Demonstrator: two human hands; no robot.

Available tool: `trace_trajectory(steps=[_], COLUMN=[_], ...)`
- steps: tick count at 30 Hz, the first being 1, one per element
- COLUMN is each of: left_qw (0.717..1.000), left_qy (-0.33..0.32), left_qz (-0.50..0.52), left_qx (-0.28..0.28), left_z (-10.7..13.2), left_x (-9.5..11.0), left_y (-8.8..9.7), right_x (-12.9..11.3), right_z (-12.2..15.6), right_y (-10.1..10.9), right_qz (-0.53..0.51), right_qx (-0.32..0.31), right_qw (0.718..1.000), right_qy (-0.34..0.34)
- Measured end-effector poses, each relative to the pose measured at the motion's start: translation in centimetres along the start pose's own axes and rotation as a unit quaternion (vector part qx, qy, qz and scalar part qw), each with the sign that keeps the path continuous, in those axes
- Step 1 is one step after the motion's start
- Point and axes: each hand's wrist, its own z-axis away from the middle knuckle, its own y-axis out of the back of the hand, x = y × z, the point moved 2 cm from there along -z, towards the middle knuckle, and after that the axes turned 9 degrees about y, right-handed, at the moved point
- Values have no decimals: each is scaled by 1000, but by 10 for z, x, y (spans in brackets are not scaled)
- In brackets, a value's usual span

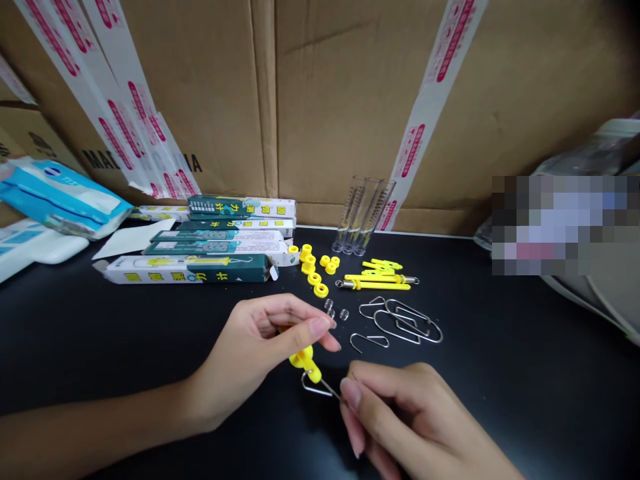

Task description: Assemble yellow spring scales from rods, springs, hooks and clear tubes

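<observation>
My left hand is closed around a yellow plastic spring-scale part, most of which its fingers hide. A bent metal wire hook passes through the narrow end of this part. Between thumb and fingers, my right hand pinches the other end of the hook, low and to the right of the left hand. Just beyond the left fingertips lie small clear ridged pieces. Several loose wire hooks rest on the black table, past the right hand.
Yellow caps and rings lie mid-table beside yellow rods with springs. Clear tubes stand upright at the back. Printed boxes lie at left, near a blue packet. A cardboard wall closes off the rear.
</observation>
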Motion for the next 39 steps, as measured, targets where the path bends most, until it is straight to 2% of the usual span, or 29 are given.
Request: trace_trajectory(steps=[11,18,21,25,28,31,33,36,39], left_qw=[1000,999,999,998,990,962,931,854,778], left_qy=[1,-19,-36,-62,-94,-178,-257,-364,-424], left_qz=[-14,29,1,-22,-100,-196,-252,-366,-460], left_qx=[9,27,27,13,32,60,65,65,66], left_z=[-3,-2,0,5,9,14,18,23,29], left_x=[0,-2,-3,-2,-1,2,5,5,-1], left_y=[0,0,0,0,0,1,2,5,6], right_x=[-1,0,4,6,7,6,5,2,2], right_z=[0,-1,0,0,-1,-2,-3,-4,-4], right_y=[-1,1,2,9,16,24,28,31,32], right_qz=[-5,-2,-8,42,82,101,115,144,134], right_qx=[-4,7,28,71,94,132,156,172,160], right_qw=[1000,1000,1000,995,989,982,976,968,972], right_qy=[-10,-6,-3,49,75,88,97,111,110])
